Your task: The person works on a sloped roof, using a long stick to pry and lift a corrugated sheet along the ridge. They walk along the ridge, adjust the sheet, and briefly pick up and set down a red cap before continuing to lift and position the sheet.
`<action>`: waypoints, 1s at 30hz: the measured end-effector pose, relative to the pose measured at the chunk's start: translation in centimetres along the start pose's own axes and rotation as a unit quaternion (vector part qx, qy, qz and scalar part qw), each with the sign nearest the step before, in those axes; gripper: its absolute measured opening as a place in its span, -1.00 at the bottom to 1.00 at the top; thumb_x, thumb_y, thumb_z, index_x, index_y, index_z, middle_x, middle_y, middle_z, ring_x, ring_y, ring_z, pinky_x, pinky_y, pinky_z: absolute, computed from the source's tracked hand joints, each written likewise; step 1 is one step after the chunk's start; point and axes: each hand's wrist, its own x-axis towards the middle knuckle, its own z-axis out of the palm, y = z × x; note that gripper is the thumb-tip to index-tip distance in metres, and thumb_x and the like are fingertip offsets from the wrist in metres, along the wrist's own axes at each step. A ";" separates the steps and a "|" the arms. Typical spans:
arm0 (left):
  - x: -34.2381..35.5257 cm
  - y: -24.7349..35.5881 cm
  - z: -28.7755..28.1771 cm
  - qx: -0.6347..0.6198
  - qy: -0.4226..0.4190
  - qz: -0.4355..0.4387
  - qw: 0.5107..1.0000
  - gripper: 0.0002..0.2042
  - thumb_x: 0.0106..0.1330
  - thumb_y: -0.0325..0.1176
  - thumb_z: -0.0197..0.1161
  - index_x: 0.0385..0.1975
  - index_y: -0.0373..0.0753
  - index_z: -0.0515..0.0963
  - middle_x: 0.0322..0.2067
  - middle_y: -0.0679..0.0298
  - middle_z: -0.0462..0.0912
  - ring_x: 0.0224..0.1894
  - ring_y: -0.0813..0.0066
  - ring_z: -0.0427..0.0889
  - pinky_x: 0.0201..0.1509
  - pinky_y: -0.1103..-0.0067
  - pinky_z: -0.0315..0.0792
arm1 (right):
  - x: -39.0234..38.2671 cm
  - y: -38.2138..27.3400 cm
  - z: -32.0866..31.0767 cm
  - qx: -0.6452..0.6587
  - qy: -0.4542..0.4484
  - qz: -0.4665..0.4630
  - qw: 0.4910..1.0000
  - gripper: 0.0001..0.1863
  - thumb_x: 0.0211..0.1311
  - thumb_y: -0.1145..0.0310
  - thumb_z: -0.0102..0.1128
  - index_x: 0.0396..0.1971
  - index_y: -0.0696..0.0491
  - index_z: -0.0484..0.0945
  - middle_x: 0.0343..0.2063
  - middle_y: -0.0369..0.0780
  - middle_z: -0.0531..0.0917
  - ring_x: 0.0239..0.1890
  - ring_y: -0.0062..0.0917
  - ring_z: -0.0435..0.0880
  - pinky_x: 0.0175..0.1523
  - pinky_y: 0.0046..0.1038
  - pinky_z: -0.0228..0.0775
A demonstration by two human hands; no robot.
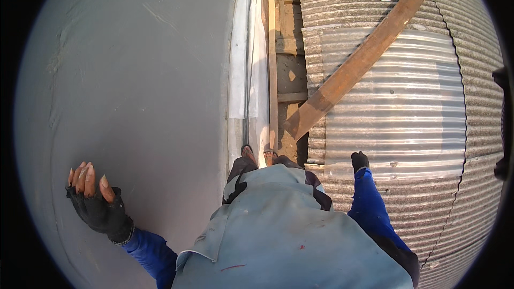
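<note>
My left hand [96, 198], in a black fingerless glove, is held out beside a smooth grey wall [134, 75]. Its fingers are stretched out, and nothing is in them; whether they touch the wall I cannot tell. On the other side, my right hand [360, 160] appears as a small dark-gloved fist above the corrugated roof [342, 0], with no object showing in it. Below it lies a translucent corrugated sheet [396, 101]. Blue sleeves cover both forearms. My feet [269, 156], in sandals, stand on the narrow strip between wall and roof.
A long brown wooden plank [364, 56] slants across the roof. Its near end lies close to my feet, beside an open gap with crosspieces [292, 96]. Along the wall runs a ledge with pale sheeting [238, 85], a thin dark rod [247, 75] and a narrow wooden batten [272, 75].
</note>
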 end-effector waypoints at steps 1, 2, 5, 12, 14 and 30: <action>-0.3 0.0 0.1 0.012 -0.007 -0.004 1.000 -0.76 0.31 -0.57 0.14 -0.03 -0.33 0.53 -0.11 0.11 0.64 0.02 0.12 0.63 0.27 0.08 0.39 | -0.7 1.7 1.6 -0.022 -0.020 0.021 0.999 -0.34 0.02 0.09 -0.02 -0.01 0.35 0.53 -0.05 0.28 0.56 0.08 0.10 0.54 0.13 -0.11 0.39; -0.5 -0.2 0.2 0.017 0.003 -0.006 1.000 -0.79 0.36 -0.56 0.10 -0.04 -0.33 0.54 -0.13 0.12 0.65 0.01 0.15 0.64 0.25 0.09 0.42 | -1.8 2.7 3.8 0.056 -0.019 0.044 0.997 -0.37 0.05 0.11 -0.02 -0.04 0.35 0.54 -0.05 0.27 0.57 0.06 0.11 0.54 0.10 -0.11 0.41; -1.4 -0.4 0.5 0.042 0.019 -0.019 0.999 -0.81 0.40 -0.56 0.08 -0.05 -0.34 0.53 -0.13 0.12 0.66 0.01 0.16 0.64 0.24 0.10 0.43 | -4.8 2.3 9.7 -0.185 -0.150 -0.129 0.963 -0.55 0.14 0.19 0.02 -0.13 0.22 0.63 -0.12 0.21 0.62 0.01 0.05 0.58 0.04 -0.14 0.44; 2.0 2.7 6.2 -0.203 0.224 -0.058 0.951 -0.67 0.52 -0.25 -0.08 -0.08 -0.38 0.54 -0.19 0.04 0.65 -0.12 0.09 0.62 0.12 0.13 0.49 | -3.1 -7.0 13.2 0.080 -0.052 -0.285 0.954 -0.76 0.22 0.25 0.07 -0.35 0.06 0.67 -0.32 0.07 0.68 -0.19 -0.04 0.66 -0.06 -0.15 0.50; 3.9 4.9 11.6 -0.311 0.162 -0.091 0.932 -0.66 0.49 -0.20 -0.01 -0.05 -0.37 0.54 -0.20 0.04 0.65 -0.15 0.11 0.62 0.10 0.17 0.49 | -0.5 -9.4 12.7 0.165 -0.008 -0.298 0.940 -0.76 0.23 0.24 0.08 -0.37 0.05 0.67 -0.36 0.04 0.70 -0.25 -0.06 0.68 -0.09 -0.15 0.51; 18.2 12.2 57.6 -0.462 -0.481 -0.142 0.731 -0.59 0.24 -0.21 0.34 -0.01 -0.34 0.55 -0.18 0.06 0.69 -0.10 0.23 0.70 0.00 0.43 0.52 | 11.9 -45.9 -2.3 0.291 -0.059 -0.162 0.941 -0.63 0.30 0.23 0.16 -0.06 0.21 0.59 -0.37 -0.19 0.69 -0.33 -0.54 0.64 -0.14 -0.44 0.46</action>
